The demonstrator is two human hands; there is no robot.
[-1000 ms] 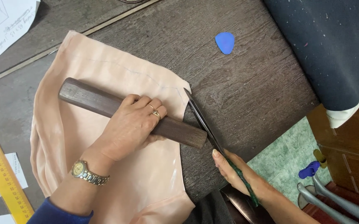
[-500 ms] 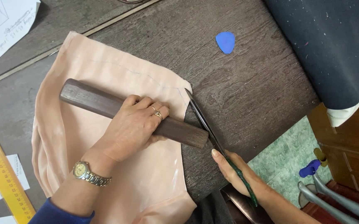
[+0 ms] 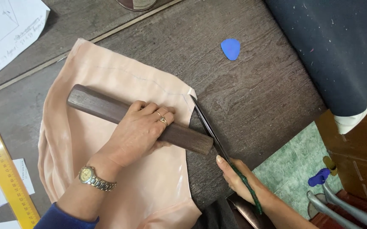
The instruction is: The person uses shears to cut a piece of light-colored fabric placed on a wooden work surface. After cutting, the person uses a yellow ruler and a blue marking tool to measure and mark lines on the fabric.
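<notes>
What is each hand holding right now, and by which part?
The right hand holds the scissors by the green-wrapped handle. The left hand presses down on the middle of the dark wooden block lying on the peach fabric.

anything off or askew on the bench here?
Nothing stands out. The peach fabric lies flat on the wooden table, pinned by a dark wooden block under the left hand. The right hand runs scissors along the fabric's edge.

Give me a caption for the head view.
Left hand presses wooden block on peach fabric; right hand runs scissors.
</notes>
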